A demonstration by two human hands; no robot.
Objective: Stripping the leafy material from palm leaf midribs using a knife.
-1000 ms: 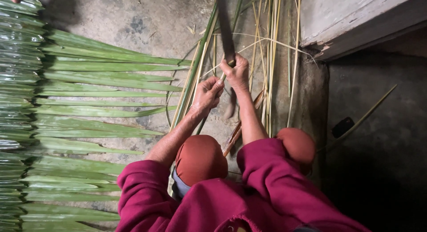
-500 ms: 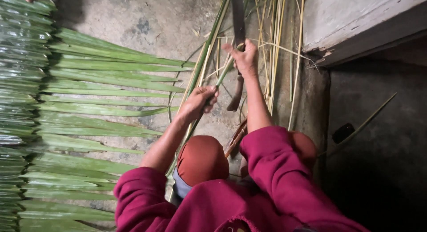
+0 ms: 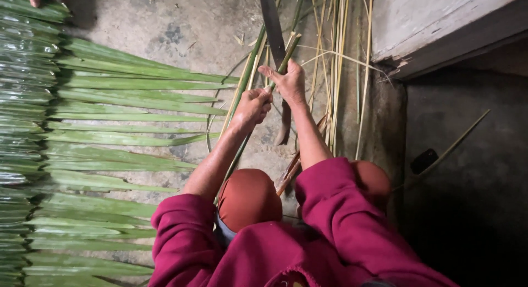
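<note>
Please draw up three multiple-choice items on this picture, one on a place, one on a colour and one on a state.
1. Where do the long flat green palm leaves lie?
A. On the floor to the person's left
B. On the grey step
C. Across the knees

2. What colour are the person's sleeves?
A. Blue
B. Magenta
C. White

3. What are the hands doing?
A. Resting open on the floor
B. Both gripping one narrow green leaf strip
C. Holding a cup

Answers: 1 A, the leaves fan over the concrete floor on the left. 2 B, both sleeves are magenta. 3 B, the left hand and right hand close on the strip.
</note>
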